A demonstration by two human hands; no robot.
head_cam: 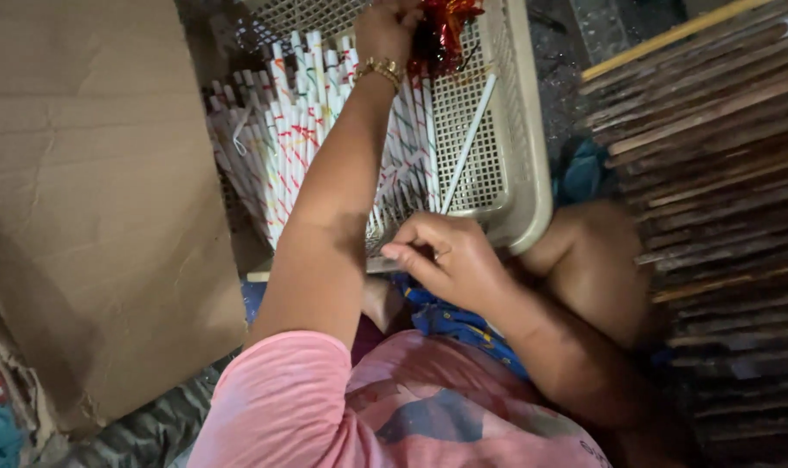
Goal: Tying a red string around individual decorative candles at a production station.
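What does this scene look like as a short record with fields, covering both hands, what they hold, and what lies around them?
setting: person seated on the floor, seen from above
left hand: reaches far into the basket, gripping a red shiny bundle; gold bracelet on the wrist
right hand: pinches the near end of a white stick at the basket's front rim
basket: cream plastic mesh, holding a stack of white sticks with coloured stripes
left side: flattened cardboard
right side: pile of thin wooden sticks

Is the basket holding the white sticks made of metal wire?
No, the basket is cream plastic mesh, with the white sticks piled inside it.
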